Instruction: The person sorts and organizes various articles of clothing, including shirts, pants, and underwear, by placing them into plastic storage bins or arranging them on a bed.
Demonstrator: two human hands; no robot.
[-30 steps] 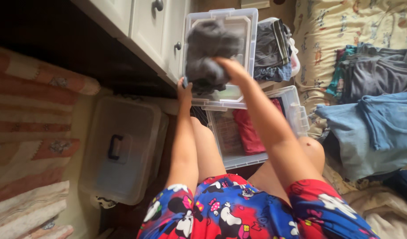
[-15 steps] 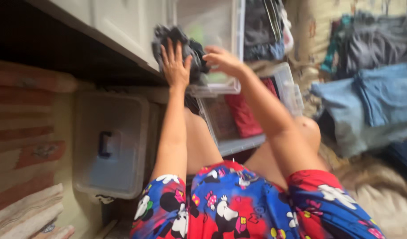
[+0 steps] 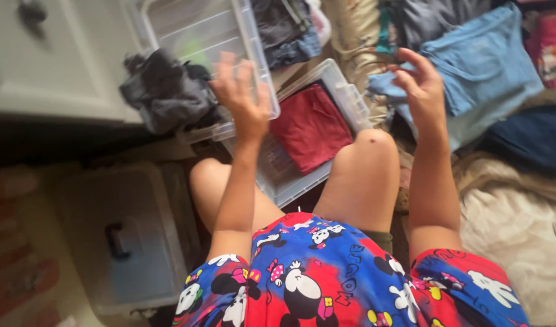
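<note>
My left hand (image 3: 241,94) is raised with its fingers spread, resting against the edge of a clear plastic box (image 3: 199,30) tilted on its side. Dark grey clothes (image 3: 166,91) bulge out of the box just left of that hand. My right hand (image 3: 420,85) hovers open and empty above folded blue garments (image 3: 483,66). Between my knees stands a second clear plastic box (image 3: 344,91) with a folded red garment (image 3: 308,124) inside.
A white cabinet (image 3: 54,60) stands at the upper left. A clear lidded storage bin with a black handle (image 3: 126,242) lies at the lower left. More folded clothes (image 3: 284,30) and a dark blue garment (image 3: 526,139) lie on bedding at the right.
My right hand has left the grey clothes and swung right over the blue garments. The left hand stays at the tilted box. The view has shifted right.
</note>
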